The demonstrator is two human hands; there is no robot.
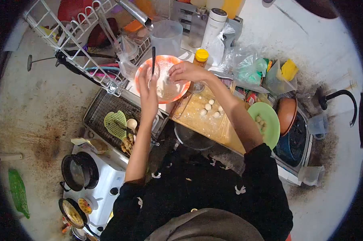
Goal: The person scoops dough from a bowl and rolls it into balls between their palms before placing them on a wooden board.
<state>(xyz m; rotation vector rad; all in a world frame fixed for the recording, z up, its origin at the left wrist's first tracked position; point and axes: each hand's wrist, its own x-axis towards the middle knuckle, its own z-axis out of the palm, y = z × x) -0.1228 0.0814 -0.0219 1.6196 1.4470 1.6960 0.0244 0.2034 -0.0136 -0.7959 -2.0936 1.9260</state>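
Note:
An orange-and-white bowl (179, 92) holds white flour and pale dough, and a spoon (153, 55) with a dark handle stands up in it. Over the bowl's left side is my left hand (147, 89), its fingers stretched out and apart beside the spoon. My right hand (186, 72) reaches over the right side with thumb and fingertips pinched together; I cannot tell what is between them. Several round white dough balls (208, 107) lie on the floured wooden board (193, 120) just below. More pale pieces sit in a green bowl (271, 120) to the right.
A yellow-capped jar (201, 56) stands close to my right wrist. Behind are a clear container (166, 37), a white flask (214, 28) and a dish rack (81, 52). At left is a stove (103, 180) with pans; at right, a sink (295, 154).

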